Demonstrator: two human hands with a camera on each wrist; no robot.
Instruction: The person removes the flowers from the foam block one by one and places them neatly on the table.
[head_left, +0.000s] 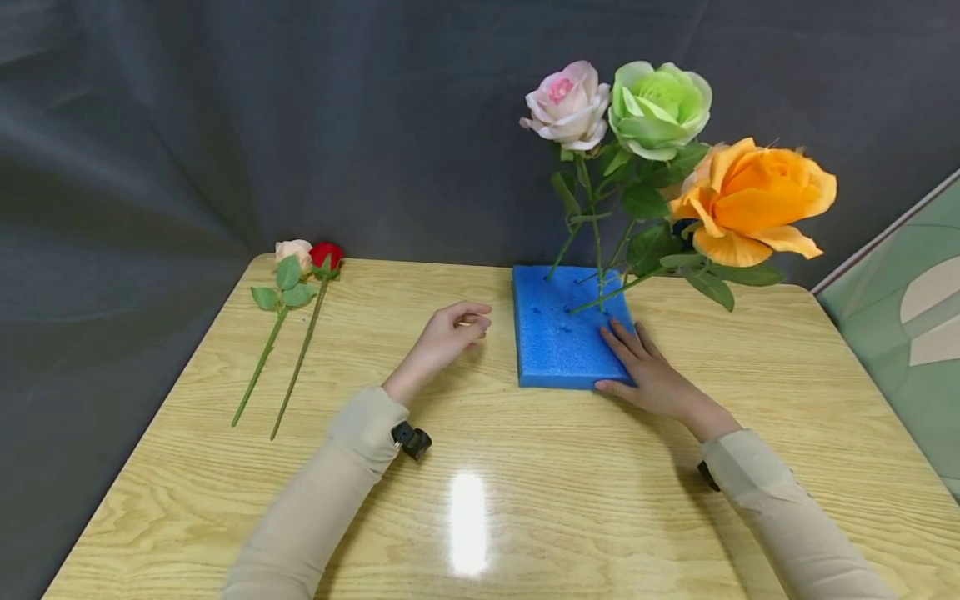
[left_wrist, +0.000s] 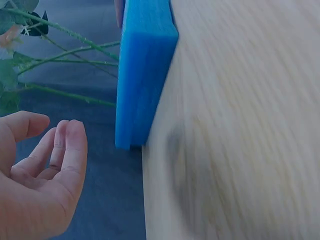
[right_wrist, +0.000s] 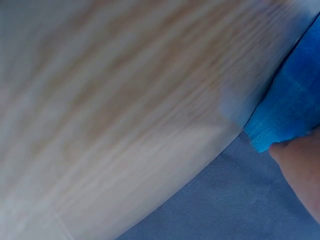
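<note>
Blue foam block (head_left: 551, 362): on the wooden table (head_left: 465, 442), at four o'clock from my head view's centre.
Stems (head_left: 597, 258): in the block; I see pale pink rose (head_left: 568, 108) at twelve, green rose (head_left: 660, 112) at one, orange rose (head_left: 757, 196) at two.
Left hand (head_left: 447, 335): near the block's nine, fingers loosely bent, thumb apart.
Right hand (head_left: 654, 377): rests on the block's four o'clock edge, fingers spread.
Red rose (head_left: 327, 256): beside peach rose (head_left: 293, 251), left hand's nine.
</note>
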